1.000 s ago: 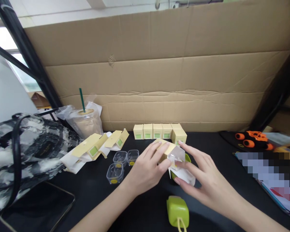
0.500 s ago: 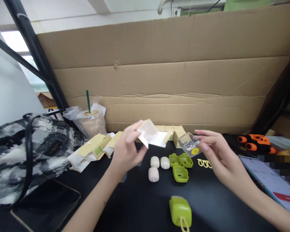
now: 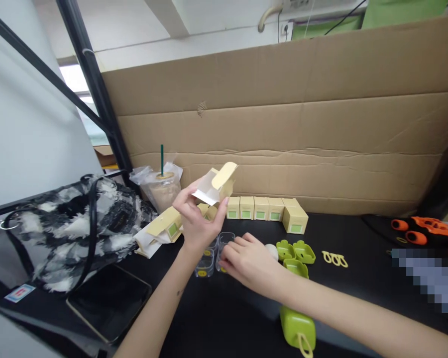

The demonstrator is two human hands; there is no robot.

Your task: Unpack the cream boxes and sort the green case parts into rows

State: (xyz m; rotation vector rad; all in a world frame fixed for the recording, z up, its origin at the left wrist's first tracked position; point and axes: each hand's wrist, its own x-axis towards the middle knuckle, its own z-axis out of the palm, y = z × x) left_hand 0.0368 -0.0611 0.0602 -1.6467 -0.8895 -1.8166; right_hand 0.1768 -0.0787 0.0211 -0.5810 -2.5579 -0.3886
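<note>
My left hand (image 3: 196, 219) is raised above the black table, its fingers and thumb around a small cream carton (image 3: 226, 180) with open flaps and a white inside. My right hand (image 3: 252, 261) has its fingertips on a clear plastic box (image 3: 221, 251) at table level. Beside that stands another clear box (image 3: 204, 263) with a yellow sticker. Right of my right hand lie several lime-green cases (image 3: 304, 252), partly behind my forearm. One rounded white piece (image 3: 272, 250) peeks out there. Nearer me is a closed green case (image 3: 297, 328) with a pale yellow loop.
A row of cream boxes (image 3: 261, 208) lines the cardboard panel (image 3: 246, 129). Opened cartons (image 3: 164, 226) lie at left, near a bagged drink cup (image 3: 166, 191), a shaggy handbag (image 3: 74, 223) and a black tablet-like slab (image 3: 110, 301). Yellow loops (image 3: 335, 259) and an orange toy car (image 3: 429, 228) sit at right.
My right hand has carried the clear box from the right down to the other clear boxes. The left hand still holds the carton, now turned differently. The view has swung left.
</note>
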